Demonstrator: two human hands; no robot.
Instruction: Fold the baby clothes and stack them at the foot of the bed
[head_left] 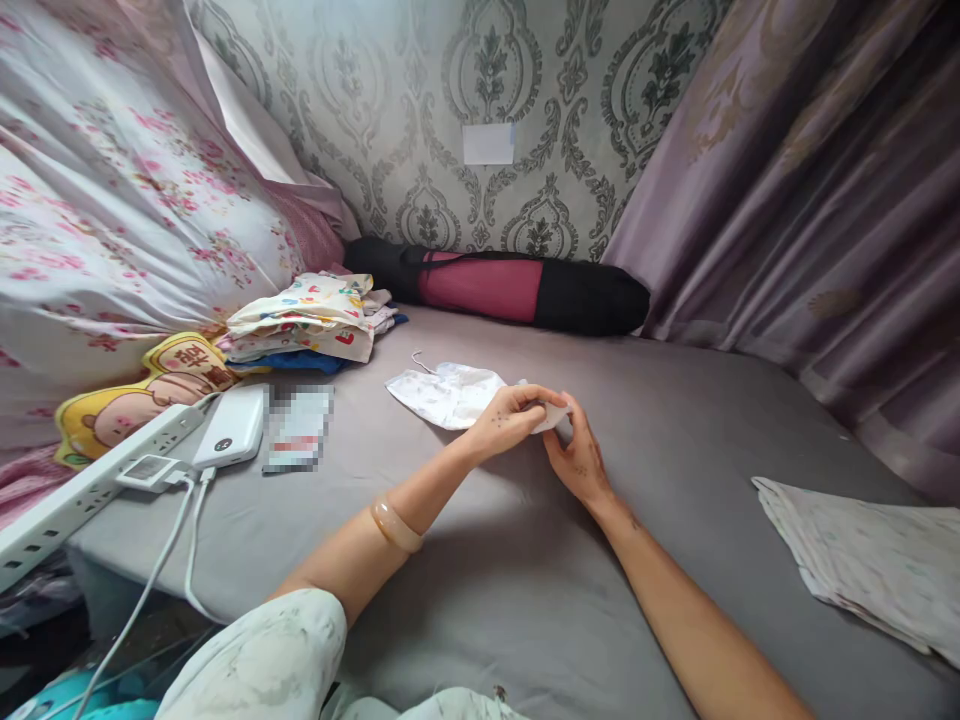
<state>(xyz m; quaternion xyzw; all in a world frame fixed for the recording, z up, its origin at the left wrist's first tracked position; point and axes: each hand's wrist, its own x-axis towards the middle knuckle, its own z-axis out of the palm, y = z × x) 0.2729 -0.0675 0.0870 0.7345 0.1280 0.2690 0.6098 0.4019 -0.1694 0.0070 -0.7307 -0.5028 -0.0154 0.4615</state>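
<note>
A thin white piece of cloth [457, 395] with a faint pattern lies partly on the grey bed sheet, a thin cord curling from its far side. It could be a small garment, but its kind is unclear. My left hand [511, 412], below a bangle [396, 525] on the forearm, reaches over the cloth with its fingers closed on the right-hand part. My right hand [581, 462] pinches the cloth's right end between thumb and fingers. Both hands' fingertips are close together there, and the cloth between them is partly hidden.
Folded clothes [307, 315] are stacked at the back left near a yellow cushion [169, 390]. A power strip [97, 490], a white power bank [231, 425] and cables sit at left. A black-and-red long bag [480, 285] lies along the wall; folded cloth [870, 560] is at right.
</note>
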